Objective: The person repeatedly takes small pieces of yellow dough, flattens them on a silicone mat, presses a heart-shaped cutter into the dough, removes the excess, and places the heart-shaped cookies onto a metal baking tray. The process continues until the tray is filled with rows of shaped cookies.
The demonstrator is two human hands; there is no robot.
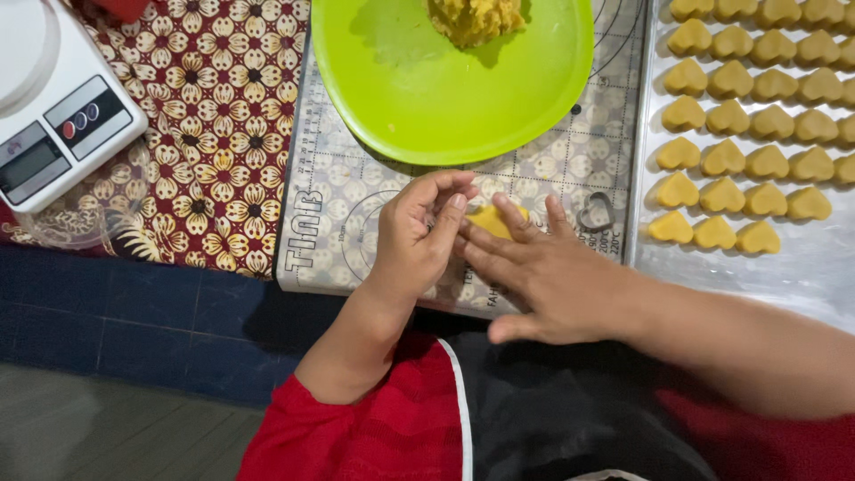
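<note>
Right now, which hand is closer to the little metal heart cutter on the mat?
The right hand. Its fingertips lie just left of the cutter, pressing the dough piece. The left hand is farther left, beyond the dough.

A small yellow dough piece (pixel 489 219) lies flat on the printed baking mat (pixel 347 191) just below the frame's centre. Fingers cover most of it, leaving only its upper left part showing.

Bright even light, soft shadow under green plate (pixel 374 80), mild glare on tray (pixel 802 267), sharp focus.
</note>
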